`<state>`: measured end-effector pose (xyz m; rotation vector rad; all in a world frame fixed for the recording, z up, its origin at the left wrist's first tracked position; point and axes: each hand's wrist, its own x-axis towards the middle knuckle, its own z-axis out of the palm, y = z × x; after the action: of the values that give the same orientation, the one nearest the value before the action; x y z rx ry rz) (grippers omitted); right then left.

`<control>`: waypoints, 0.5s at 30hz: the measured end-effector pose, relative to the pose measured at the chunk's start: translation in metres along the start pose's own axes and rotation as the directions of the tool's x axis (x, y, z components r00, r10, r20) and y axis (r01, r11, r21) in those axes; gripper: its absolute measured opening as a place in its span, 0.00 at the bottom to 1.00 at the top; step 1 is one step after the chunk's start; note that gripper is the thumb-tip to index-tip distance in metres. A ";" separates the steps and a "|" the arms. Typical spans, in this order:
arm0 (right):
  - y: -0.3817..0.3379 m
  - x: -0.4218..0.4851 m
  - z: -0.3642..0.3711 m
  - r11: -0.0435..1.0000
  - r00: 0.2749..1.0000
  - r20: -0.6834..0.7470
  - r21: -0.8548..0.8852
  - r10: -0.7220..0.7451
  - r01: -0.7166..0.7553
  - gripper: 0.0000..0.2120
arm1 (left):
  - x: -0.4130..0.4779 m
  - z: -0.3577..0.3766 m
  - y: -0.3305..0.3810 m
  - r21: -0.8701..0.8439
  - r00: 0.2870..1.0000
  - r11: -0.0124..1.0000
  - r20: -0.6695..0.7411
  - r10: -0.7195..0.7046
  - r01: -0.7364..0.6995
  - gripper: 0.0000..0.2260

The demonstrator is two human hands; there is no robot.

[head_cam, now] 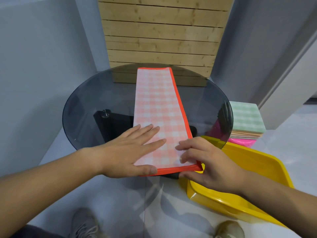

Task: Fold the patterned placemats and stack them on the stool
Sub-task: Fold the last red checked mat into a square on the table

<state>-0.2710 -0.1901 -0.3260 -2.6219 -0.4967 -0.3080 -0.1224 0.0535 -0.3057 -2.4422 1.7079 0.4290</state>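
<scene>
A pink-and-white checked placemat [157, 103] with an orange-red border lies folded into a long strip on the round glass table [96, 93]. My left hand [130, 150] presses flat on its near left part, fingers straight. My right hand [205, 162] pinches the near right corner, fingertips on top and thumb under the edge. To the right, a stack of folded placemats [247, 119], green checked on top, sits on a pink stool [243, 142].
A yellow plastic tub [248, 170] stands on the floor at the right, partly under my right arm. A slatted wooden panel [161, 35] leans behind the table. The table's black base [113, 124] shows through the glass. My shoes are below.
</scene>
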 end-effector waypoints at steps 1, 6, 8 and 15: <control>0.000 -0.001 0.000 1.000 1.000 -0.007 0.004 -0.007 0.007 0.13 | -0.001 0.001 0.001 -0.005 1.000 1.000 0.001 0.001 -0.001 0.36; 0.000 0.004 -0.005 0.999 1.000 -0.028 0.042 -0.009 0.010 0.11 | -0.001 -0.002 -0.008 -0.337 0.999 0.941 -0.046 -0.016 -0.001 0.37; -0.003 0.010 -0.012 0.997 0.998 -0.052 0.079 0.018 -0.014 0.11 | -0.007 -0.014 -0.008 -0.663 0.982 0.749 -0.139 -0.131 0.006 0.41; -0.014 0.058 -0.050 0.930 0.938 -0.224 0.317 0.263 -0.186 0.11 | -0.018 -0.032 -0.063 -0.924 0.992 0.382 -0.073 -0.104 -0.028 0.47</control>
<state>-0.2305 -0.1855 -0.2601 -2.2768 -0.1325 -0.4613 -0.0638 0.0833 -0.2728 -3.2394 1.6693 1.6992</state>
